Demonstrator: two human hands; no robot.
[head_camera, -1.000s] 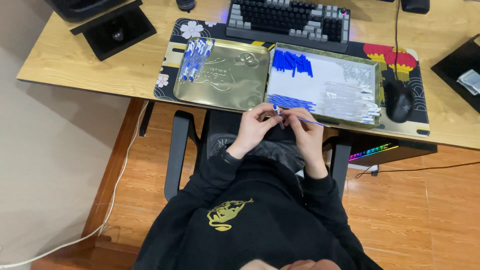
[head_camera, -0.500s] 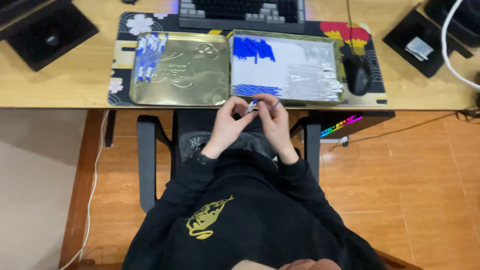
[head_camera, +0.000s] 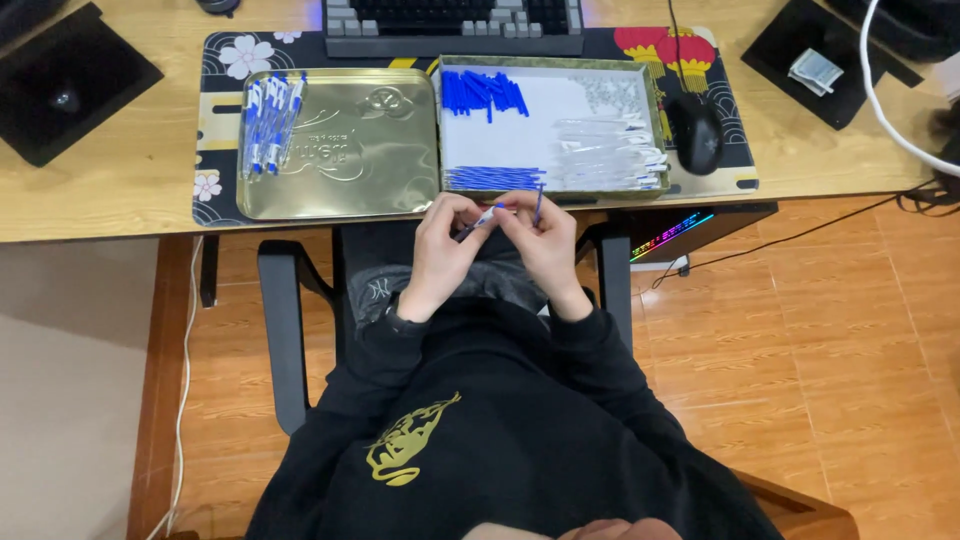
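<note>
My left hand (head_camera: 440, 245) and my right hand (head_camera: 540, 240) meet just below the desk edge, above my lap. Between the fingertips of both I hold a clear pen barrel with a blue tip (head_camera: 484, 217); a thin blue refill (head_camera: 538, 206) stands up from my right fingers. Directly beyond the hands lies a gold tin tray (head_camera: 652, 120) with blue caps (head_camera: 484, 92), blue refills (head_camera: 492, 178) and clear barrels (head_camera: 610, 155). To its left a gold tin lid (head_camera: 350, 150) carries several assembled blue pens (head_camera: 268, 125).
A patterned desk mat (head_camera: 225, 60) underlies both tins. A keyboard (head_camera: 455, 20) lies behind them, a black mouse (head_camera: 696, 135) to the right, black pads (head_camera: 60, 85) at both ends. Cables (head_camera: 900, 130) run on the right. Chair armrests (head_camera: 285, 320) flank my lap.
The view has shifted so the desk sits square and higher in frame. My hands stay together at the desk edge, working the pen part; a blue refill now stands up in my right fingers.
</note>
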